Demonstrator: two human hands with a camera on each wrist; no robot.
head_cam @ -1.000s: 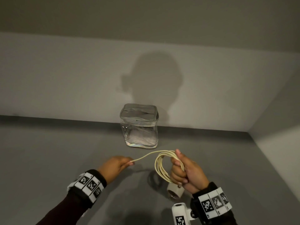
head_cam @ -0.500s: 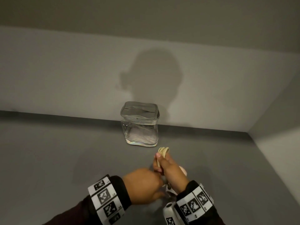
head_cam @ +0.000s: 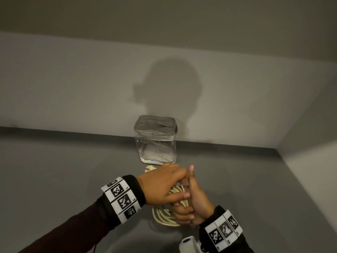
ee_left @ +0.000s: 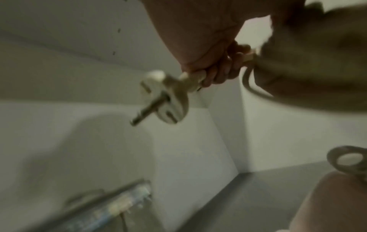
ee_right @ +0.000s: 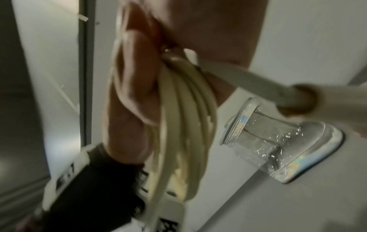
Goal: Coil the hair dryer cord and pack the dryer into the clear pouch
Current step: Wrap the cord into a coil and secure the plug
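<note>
In the head view my hands meet in front of the clear zip pouch, which stands upright and closed by the back wall. My right hand grips the cream cord coil, fingers curled round its strands and one finger pointing up. Crossing over it, my left hand grips the cord's free end just behind the plug, whose pins point away. The plug peeks out beyond my left knuckles. The coil hangs in several loops in the right wrist view, with the pouch behind. The hands hide the dryer body.
The grey tabletop runs wide to the left of the hands. A grey back wall and a right side wall close the space, meeting in a corner at the right.
My left hand came in from the left, where it held the cord stretched out, and now lies over my right hand with the plug end. The coil has dropped lower.
</note>
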